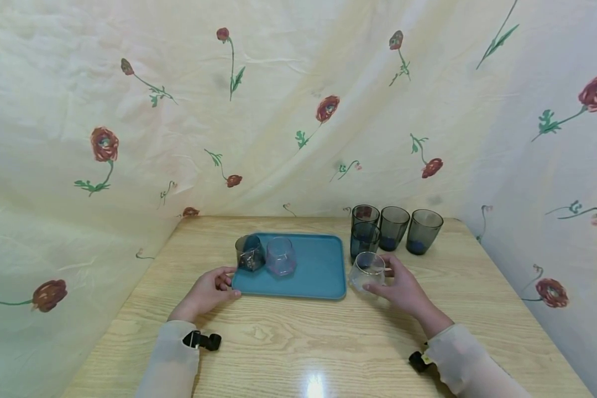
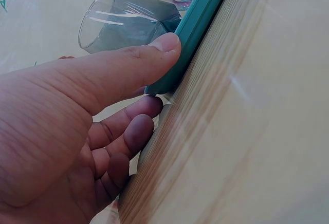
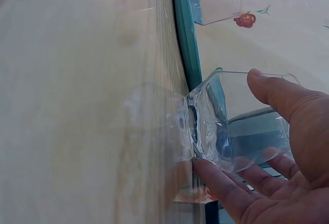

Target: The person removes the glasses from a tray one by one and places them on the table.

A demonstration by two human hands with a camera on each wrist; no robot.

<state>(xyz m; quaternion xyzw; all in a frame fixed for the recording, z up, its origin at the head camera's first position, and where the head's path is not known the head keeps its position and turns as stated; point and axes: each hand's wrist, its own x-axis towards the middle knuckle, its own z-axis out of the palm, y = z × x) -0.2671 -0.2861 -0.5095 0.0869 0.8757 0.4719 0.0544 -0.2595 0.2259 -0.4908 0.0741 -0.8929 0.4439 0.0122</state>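
Holding a clear glass point(image 1: 360, 277) in the right hand point(image 1: 400, 283), thumb on the near side, fingers round the right; had it upright, just right of the tray point(image 1: 320, 265), base close to the table point(image 1: 278, 342), could not tell whether touching. Pinched the tray's near left corner with the left hand point(image 1: 209, 291), thumb against the rim, other fingers bent alongside. Recorded on the tray, left part: one grey glass point(image 1: 251, 255), one pink glass point(image 1: 281, 258) just right of it. Counted four dark glasses point(image 1: 424, 235) at far right: three in the far row, one nearer, partly behind the clear glass. Noted a flowered cloth point(image 1: 278, 110) beyond.
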